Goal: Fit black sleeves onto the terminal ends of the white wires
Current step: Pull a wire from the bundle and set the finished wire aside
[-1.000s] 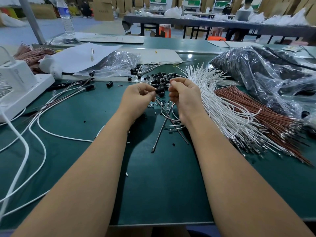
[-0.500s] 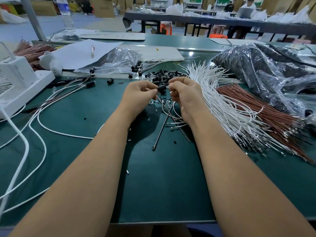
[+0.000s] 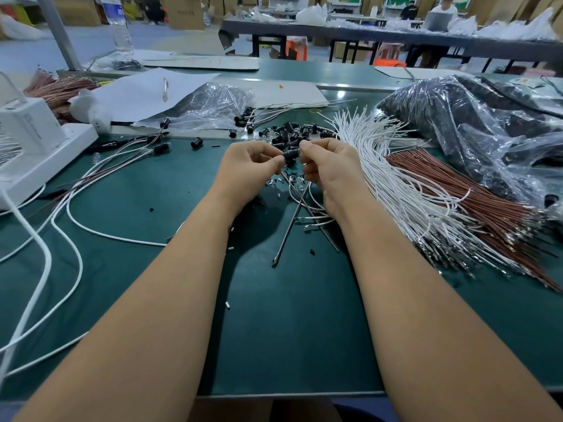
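Note:
My left hand (image 3: 248,172) and my right hand (image 3: 332,170) meet over the middle of the green mat. Between their fingertips sits a small black sleeve (image 3: 291,154); the left thumb and fingers pinch its left end. The right hand pinches a white wire (image 3: 310,196) that loops down from under the palm, its end at the sleeve. Behind the hands lies a pile of loose black sleeves (image 3: 289,132). To the right fans out a big bundle of white wires (image 3: 393,175) with metal terminals at the near ends.
A bundle of brown wires (image 3: 463,190) lies beside the white ones. Clear plastic bags of black parts (image 3: 475,126) fill the far right. A white device (image 3: 27,138) stands at the left, with long white cables (image 3: 70,214) across the mat. Thin metal rods (image 3: 289,229) cross under the hands.
Both hands have stayed together over the same spot, shifting slightly away from me. The sleeve sits closer between the fingertips than a second ago.

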